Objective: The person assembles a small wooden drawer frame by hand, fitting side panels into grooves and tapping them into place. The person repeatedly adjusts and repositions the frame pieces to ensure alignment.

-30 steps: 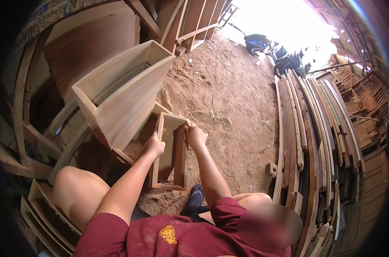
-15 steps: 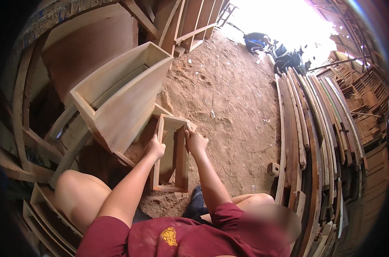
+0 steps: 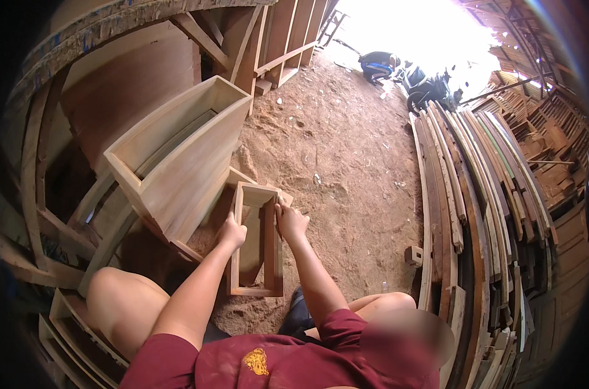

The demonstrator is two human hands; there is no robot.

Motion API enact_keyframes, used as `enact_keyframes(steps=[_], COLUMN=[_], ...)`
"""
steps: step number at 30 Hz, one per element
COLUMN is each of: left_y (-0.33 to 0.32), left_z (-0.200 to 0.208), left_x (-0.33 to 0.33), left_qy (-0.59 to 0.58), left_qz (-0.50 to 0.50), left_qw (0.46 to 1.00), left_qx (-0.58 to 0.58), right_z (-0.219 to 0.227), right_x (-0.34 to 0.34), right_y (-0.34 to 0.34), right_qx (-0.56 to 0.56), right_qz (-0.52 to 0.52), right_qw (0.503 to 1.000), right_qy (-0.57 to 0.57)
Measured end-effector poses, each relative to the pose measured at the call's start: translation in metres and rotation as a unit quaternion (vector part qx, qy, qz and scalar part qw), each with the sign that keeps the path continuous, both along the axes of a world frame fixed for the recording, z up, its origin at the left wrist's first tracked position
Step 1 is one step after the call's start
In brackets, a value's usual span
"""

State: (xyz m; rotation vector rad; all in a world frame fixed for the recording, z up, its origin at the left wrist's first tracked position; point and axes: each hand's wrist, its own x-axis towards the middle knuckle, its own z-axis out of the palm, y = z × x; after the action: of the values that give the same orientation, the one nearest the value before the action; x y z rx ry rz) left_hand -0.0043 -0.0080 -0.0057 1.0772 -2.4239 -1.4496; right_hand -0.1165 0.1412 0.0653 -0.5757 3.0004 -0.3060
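Between my knees is a narrow rectangular wooden frame (image 3: 274, 262), held up with its open side toward me. My left hand (image 3: 231, 232) is closed on its left side, thumb along the edge. On the opposite long side, near the far corner, my right hand (image 3: 291, 221) grips it with bent fingers; the fingertips are partly hidden. Brown ground and a darker strip show inside the frame. Just beyond my left hand stands a larger pale wooden box (image 3: 194, 155), open at the top. A low board (image 3: 241, 175) lies at its base, behind the frame.
Long planks (image 3: 447, 194) are stacked along the right, with a small wooden block (image 3: 413, 256) beside them. Sandy ground (image 3: 340, 188) runs between. Wooden panels and shelving (image 3: 281, 45) line the left. A crouching person (image 3: 377, 67) and a motorcycle (image 3: 427, 87) are far off near the bright opening.
The view has shifted slightly, so the far objects sit a little further left. Both hands keep their hold on the frame, which looks almost unmoved.
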Motion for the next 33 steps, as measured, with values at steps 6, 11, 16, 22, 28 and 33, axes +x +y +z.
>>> enact_keyframes(steps=[6, 11, 16, 22, 28, 33], left_y=[0.01, 0.006, 0.007, 0.004, 0.01, 0.001], left_z=[0.031, 0.026, 0.017, 0.014, 0.024, 0.007], left_x=[0.002, 0.002, -0.002, 0.002, -0.003, 0.002], left_qy=[0.006, -0.01, -0.039, -0.011, -0.013, -0.013], left_qz=[-0.006, -0.007, -0.013, 0.004, -0.013, 0.006], left_qw=[0.999, 0.999, 0.999, 1.0, 1.0, 1.0], left_qx=[0.053, 0.035, 0.002, 0.008, 0.017, 0.0], right_z=[0.003, 0.013, -0.012, -0.005, 0.005, 0.005], right_x=[-0.014, -0.04, -0.012, -0.012, -0.06, -0.02], right_y=[0.002, -0.018, 0.008, 0.003, -0.012, -0.007], right_qx=[-0.051, -0.008, -0.057, -0.032, -0.04, 0.005], right_qz=[-0.007, -0.024, -0.008, 0.004, -0.013, 0.006], right_qw=[0.999, 0.998, 0.998, 0.999, 0.999, 0.999], right_qy=[0.013, -0.058, -0.005, -0.003, -0.034, -0.033])
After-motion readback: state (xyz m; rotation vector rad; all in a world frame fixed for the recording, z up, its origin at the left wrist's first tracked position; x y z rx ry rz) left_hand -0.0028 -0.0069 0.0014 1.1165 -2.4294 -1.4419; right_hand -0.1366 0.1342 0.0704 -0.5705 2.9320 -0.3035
